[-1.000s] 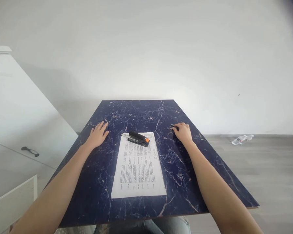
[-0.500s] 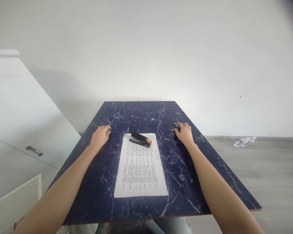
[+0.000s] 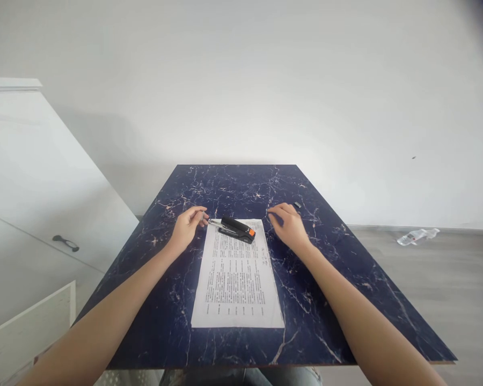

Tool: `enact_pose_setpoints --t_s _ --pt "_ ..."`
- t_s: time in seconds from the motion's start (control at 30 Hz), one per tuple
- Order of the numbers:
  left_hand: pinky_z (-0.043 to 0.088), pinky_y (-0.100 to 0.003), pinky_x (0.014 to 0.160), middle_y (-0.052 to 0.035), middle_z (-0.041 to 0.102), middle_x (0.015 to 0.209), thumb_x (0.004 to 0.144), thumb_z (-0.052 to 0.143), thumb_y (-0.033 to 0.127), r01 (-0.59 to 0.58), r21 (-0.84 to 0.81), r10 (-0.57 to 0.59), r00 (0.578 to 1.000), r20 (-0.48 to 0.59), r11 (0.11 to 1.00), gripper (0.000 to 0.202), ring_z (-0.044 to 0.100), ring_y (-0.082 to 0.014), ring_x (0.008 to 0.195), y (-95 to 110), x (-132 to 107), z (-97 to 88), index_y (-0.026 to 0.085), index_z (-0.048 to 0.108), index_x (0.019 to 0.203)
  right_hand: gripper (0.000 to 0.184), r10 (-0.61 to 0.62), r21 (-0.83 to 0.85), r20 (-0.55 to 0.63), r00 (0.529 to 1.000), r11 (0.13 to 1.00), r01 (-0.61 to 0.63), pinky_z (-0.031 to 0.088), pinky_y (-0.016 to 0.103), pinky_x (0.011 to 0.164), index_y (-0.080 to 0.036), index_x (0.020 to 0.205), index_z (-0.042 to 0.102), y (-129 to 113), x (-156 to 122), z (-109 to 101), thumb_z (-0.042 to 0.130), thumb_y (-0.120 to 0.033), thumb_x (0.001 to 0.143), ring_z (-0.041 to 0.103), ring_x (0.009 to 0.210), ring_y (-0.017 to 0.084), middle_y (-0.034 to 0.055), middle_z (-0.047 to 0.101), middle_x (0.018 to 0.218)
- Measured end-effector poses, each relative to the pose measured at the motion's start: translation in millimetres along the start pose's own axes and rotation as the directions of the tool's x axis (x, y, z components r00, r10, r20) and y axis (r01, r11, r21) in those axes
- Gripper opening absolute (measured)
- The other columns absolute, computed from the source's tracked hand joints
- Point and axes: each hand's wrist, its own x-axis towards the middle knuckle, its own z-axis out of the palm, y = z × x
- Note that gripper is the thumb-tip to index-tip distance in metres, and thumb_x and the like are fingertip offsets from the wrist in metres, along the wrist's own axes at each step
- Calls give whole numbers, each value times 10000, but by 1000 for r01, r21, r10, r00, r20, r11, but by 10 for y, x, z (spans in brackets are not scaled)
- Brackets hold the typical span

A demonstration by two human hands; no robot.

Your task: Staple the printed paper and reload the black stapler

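Observation:
A printed sheet of paper lies on the dark blue marble table. A black stapler with an orange end rests across the paper's far edge. My left hand hovers just left of the stapler's metal tip, fingers loosely curled and apart, holding nothing. My right hand is just right of the stapler, fingers spread toward the paper's far right corner, empty. A small dark object lies on the table beyond my right hand.
A white cabinet with a dark handle stands to the left of the table. A plastic bottle lies on the grey floor at the right. A white wall rises behind the table.
Both hands have moved inward from the table's sides toward the stapler. My right hand has left the small dark object. The paper and stapler have not shifted.

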Motion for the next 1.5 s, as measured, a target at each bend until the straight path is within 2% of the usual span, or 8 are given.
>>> enact_pose_setpoints --t_s 0.1,0.2,0.4,0.63,0.9,1.1,1.27,1.5 --pt "568 -308 643 -55 730 893 1038 502 443 -51 76 46 997 66 996 330 678 -167 681 87 -62 74 187 657 1177 231 -28 26 88 996 999 26 534 454 964 -253 1151 727 -332 -23 81 536 -316 1038 627 1032 285 101 688 1077" --pt "571 -335 754 -59 731 948 1042 524 413 -236 283 202 969 146 930 284 695 -181 781 134 -98 73 226 690 1174 249 -63 50 144 987 997 57 556 491 942 -269 1194 713 -545 -45 160 553 -384 1041 635 1021 303 110 695 1094" --pt "550 -324 797 -77 708 1035 1048 541 355 -440 334 376 895 240 834 231 679 -181 881 159 -115 99 230 686 1176 339 -91 88 305 948 994 68 580 450 879 -265 1323 613 -605 -102 314 648 -323 991 645 1048 290 101 690 1158" --pt "504 -291 749 -25 676 893 1094 411 353 -333 430 225 932 283 839 225 647 -155 762 132 -144 81 223 585 1156 321 -90 109 338 937 992 55 559 396 813 -228 1292 615 -498 -97 334 655 -322 988 652 979 258 83 697 1066" --pt "500 -360 935 -96 595 1073 1103 296 279 -361 435 266 927 266 825 328 604 -216 1039 179 -129 116 203 580 1250 298 -82 130 332 940 991 41 555 413 823 -226 1270 625 -519 -84 304 642 -310 985 643 966 257 84 696 1055" --pt "456 -400 904 -110 663 1142 1088 399 270 -508 490 341 854 393 708 349 616 -239 1048 126 -109 116 218 614 1358 299 -88 143 325 942 989 43 562 432 848 -244 1283 634 -531 -82 297 621 -320 993 651 992 270 87 702 1077" --pt "415 -407 915 -82 744 1127 1064 513 301 -445 511 333 894 299 735 262 654 -241 1054 15 -59 74 234 691 1244 325 -88 139 336 938 989 43 564 444 848 -237 1308 621 -537 -82 291 612 -310 992 650 995 278 90 702 1077" --pt "429 -427 925 -79 765 1097 1031 576 344 -367 494 205 913 351 788 212 642 -268 1077 -26 0 111 236 740 1110 316 -80 143 343 936 989 32 568 449 840 -242 1301 622 -547 -77 297 596 -321 997 647 989 277 95 697 1090"
